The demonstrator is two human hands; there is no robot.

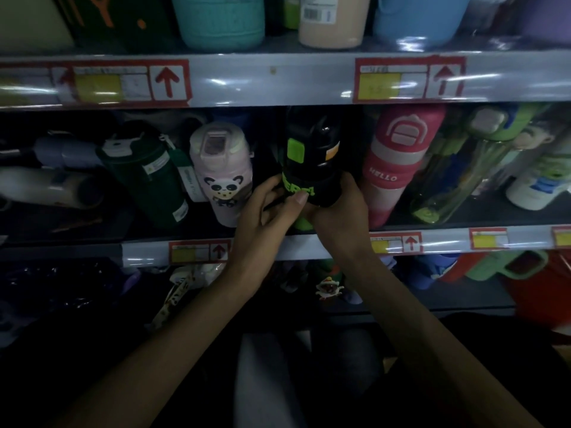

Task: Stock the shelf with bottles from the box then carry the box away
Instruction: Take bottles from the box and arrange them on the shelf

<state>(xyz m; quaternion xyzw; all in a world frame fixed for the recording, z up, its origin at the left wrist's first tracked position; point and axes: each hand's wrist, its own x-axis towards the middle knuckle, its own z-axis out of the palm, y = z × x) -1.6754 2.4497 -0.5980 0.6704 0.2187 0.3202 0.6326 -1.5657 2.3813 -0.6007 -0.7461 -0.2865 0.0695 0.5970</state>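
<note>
Currently both hands are wrapped around one black plastic bottle with lime-green button and lettering (310,159), gripping its lower body: left hand (268,211) on the near-left side with thumb across the green text, right hand (338,211) cupping the right side. Bottle is upright with a slight tilt, its base at the front lip of the middle shelf (340,240), cap up close under the grey price rail of the upper shelf (278,78).

Progress, as I judge it: mid-stocking. Middle shelf already carries a row: dark green bottle with white label (148,177), pale pink bottle with panda print (221,171), red-and-white striped bottle marked HELLO (392,162), clear bottle with green base (448,177). Black one goes in the gap between panda and HELLO. Box isn't in view, so can't tell how many bottles remain. Carry-away not started.

Clearance:
- Gap is narrow; pink bottle just beside on the left, striped one just beside on the right, both leaning.
- Headroom tight, cap near the upper rail's underside.
- Knuckles will likely brush the neighbours if pushed deep; better to release with fingers from the front.
- Far left of the shelf has bottles lying on their sides, messy, some free room there.
- Depth behind the gap is dark, can't tell what's back there.
</note>
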